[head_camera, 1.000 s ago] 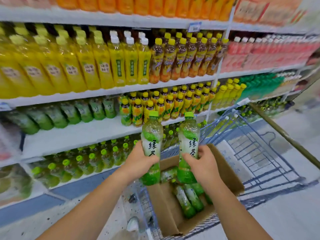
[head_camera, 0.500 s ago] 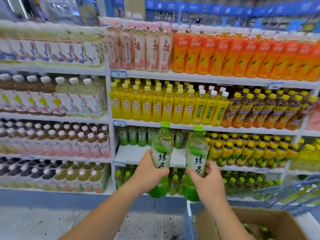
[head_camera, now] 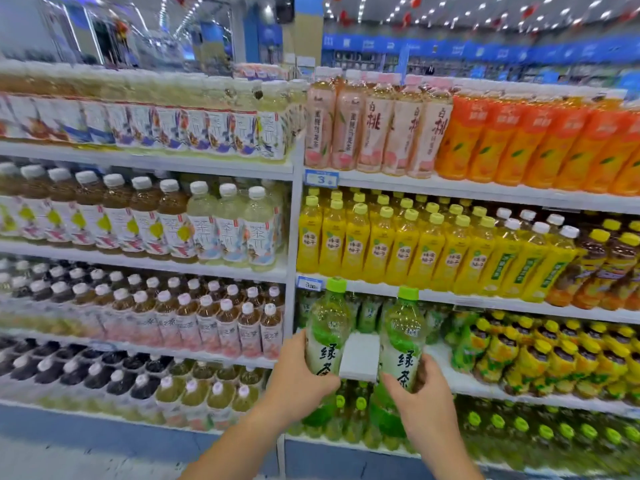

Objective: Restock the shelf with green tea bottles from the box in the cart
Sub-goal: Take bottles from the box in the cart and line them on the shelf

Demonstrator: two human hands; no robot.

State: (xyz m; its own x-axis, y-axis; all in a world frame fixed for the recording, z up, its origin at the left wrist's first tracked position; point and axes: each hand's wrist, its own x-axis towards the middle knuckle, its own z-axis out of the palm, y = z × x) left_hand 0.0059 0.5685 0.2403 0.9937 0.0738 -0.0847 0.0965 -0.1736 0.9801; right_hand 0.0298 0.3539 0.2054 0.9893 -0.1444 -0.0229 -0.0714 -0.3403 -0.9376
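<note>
I hold two green tea bottles upright in front of the shelving. My left hand (head_camera: 298, 379) grips the left green tea bottle (head_camera: 327, 327) round its lower half. My right hand (head_camera: 424, 400) grips the right green tea bottle (head_camera: 403, 337) the same way. Both have light green caps and white labels with green characters. Behind them is a white shelf (head_camera: 360, 355) with a bare gap at its front and more green tea bottles (head_camera: 369, 311) at its back. The box and cart are out of view.
Yellow drink bottles (head_camera: 398, 247) fill the shelf above the gap. Yellow-capped bottles (head_camera: 540, 358) stand to the right of it. Green-capped bottles (head_camera: 519, 434) sit on the shelf below. A white upright (head_camera: 294, 237) divides this bay from the left bay of tea bottles (head_camera: 207, 320).
My view has risen from the cart box to the shelving. Both hands have carried the bottles up and forward, closer to the gap in the green tea shelf.
</note>
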